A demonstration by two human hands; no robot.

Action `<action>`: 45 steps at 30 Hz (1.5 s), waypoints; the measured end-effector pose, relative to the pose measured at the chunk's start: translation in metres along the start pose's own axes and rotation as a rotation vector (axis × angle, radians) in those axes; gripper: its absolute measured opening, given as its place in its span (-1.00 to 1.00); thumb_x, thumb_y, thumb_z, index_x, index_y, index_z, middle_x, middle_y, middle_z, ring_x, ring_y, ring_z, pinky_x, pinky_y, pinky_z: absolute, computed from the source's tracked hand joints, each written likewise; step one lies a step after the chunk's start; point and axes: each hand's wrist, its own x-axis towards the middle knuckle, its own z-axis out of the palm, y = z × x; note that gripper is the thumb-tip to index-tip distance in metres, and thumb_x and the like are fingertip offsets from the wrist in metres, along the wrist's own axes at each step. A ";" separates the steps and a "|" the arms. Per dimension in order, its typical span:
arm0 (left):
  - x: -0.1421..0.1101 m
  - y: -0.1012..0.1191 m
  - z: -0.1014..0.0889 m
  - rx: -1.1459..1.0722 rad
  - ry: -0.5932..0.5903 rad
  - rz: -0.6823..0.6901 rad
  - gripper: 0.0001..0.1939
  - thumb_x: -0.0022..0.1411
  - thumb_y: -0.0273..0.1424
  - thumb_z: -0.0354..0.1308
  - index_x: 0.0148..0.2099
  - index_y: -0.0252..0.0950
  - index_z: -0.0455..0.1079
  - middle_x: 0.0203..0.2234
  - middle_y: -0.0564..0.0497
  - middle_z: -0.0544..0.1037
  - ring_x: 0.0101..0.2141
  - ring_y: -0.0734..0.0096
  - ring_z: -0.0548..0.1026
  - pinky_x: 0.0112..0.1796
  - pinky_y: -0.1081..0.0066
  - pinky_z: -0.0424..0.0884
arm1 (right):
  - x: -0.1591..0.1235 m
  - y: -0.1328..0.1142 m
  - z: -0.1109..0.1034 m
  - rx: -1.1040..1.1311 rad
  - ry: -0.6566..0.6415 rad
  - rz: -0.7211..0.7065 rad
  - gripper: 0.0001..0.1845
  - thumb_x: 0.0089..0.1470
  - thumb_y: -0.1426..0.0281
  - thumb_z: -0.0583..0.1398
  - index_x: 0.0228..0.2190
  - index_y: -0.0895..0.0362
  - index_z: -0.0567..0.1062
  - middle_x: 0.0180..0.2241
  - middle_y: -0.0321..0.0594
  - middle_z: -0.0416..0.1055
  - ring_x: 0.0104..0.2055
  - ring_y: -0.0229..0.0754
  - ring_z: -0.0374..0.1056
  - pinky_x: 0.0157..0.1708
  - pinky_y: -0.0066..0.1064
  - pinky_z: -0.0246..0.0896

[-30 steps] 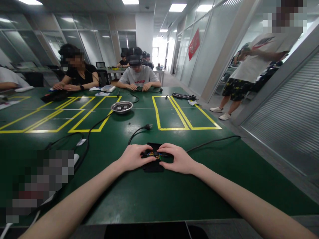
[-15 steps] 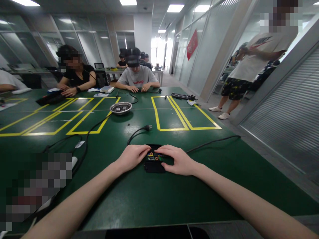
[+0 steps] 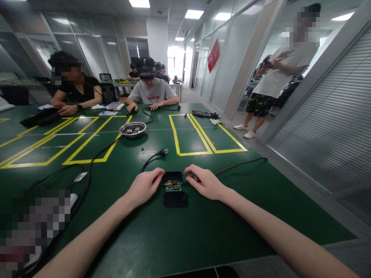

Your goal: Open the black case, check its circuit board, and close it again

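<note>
Centre of frame: circuit board [image 3: 171,189] exposed between black shells [image 3: 175,200]. Left hand [image 3: 145,186], right hand [image 3: 206,183] flank it, fingers bent; cannot tell if gripping.

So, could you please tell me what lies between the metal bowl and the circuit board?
The head view shows a black plug and its cord there, plus the left hand nearer the circuit board.

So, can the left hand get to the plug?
Probably yes. The plug lies on the table a little beyond the left hand, and nothing seems to stand between them but the plug's own cord.
</note>
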 end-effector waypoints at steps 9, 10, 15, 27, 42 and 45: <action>0.004 0.008 -0.022 -0.029 -0.251 -0.189 -0.36 0.43 0.06 -0.15 -0.61 -0.23 0.06 -0.69 0.10 0.14 -0.61 0.42 0.14 -0.46 0.36 0.00 | 0.000 -0.001 -0.019 0.064 -0.213 0.176 -0.37 0.42 0.05 -0.04 -0.62 0.09 0.29 -0.65 -0.33 0.23 -0.58 -0.24 0.18 -0.45 -0.37 -0.04; 0.004 0.008 -0.024 -0.093 -0.308 -0.213 -0.33 0.40 0.13 -0.15 -0.61 -0.22 0.04 -0.68 0.11 0.10 -0.61 0.44 0.09 -0.47 0.37 -0.01 | 0.000 -0.002 -0.022 0.092 -0.260 0.192 -0.35 0.40 -0.01 -0.04 -0.63 0.09 0.25 -0.66 -0.35 0.17 -0.60 -0.26 0.12 -0.47 -0.37 -0.07; 0.006 0.002 -0.032 -0.426 -0.627 -0.267 -0.26 0.19 0.37 -0.03 -0.55 -0.22 0.10 -0.65 0.17 0.12 -0.60 0.50 0.05 -0.52 0.41 -0.02 | 0.000 0.000 -0.033 0.354 -0.519 0.347 -0.24 0.25 -0.29 -0.07 -0.63 0.07 0.16 -0.64 -0.43 0.03 -0.60 -0.34 -0.06 -0.52 -0.41 -0.08; 0.009 -0.006 -0.038 -0.558 -0.755 -0.250 -0.30 0.11 0.31 0.18 -0.52 -0.27 0.27 -0.64 0.15 0.23 -0.58 0.52 0.11 -0.52 0.43 -0.02 | -0.002 0.004 -0.030 0.434 -0.566 0.342 -0.31 0.24 -0.16 0.10 -0.65 0.12 0.29 -0.67 -0.43 0.10 -0.61 -0.38 -0.04 -0.53 -0.41 -0.12; 0.008 -0.006 -0.041 -0.469 -0.783 -0.214 -0.29 0.14 0.32 0.15 -0.54 -0.27 0.29 -0.66 0.17 0.20 -0.58 0.51 0.09 -0.51 0.42 -0.02 | -0.006 -0.007 -0.024 0.373 -0.506 0.354 -0.38 0.22 -0.07 0.14 -0.64 0.08 0.14 -0.63 -0.46 -0.09 -0.57 -0.37 -0.14 -0.53 -0.40 -0.24; 0.008 -0.007 -0.041 -0.473 -0.790 -0.209 -0.30 0.14 0.30 0.16 -0.54 -0.28 0.29 -0.66 0.16 0.21 -0.58 0.51 0.10 -0.51 0.42 0.00 | -0.007 -0.007 -0.023 0.349 -0.486 0.345 -0.37 0.21 -0.06 0.15 -0.65 0.09 0.13 -0.63 -0.45 -0.08 -0.57 -0.37 -0.14 -0.53 -0.40 -0.23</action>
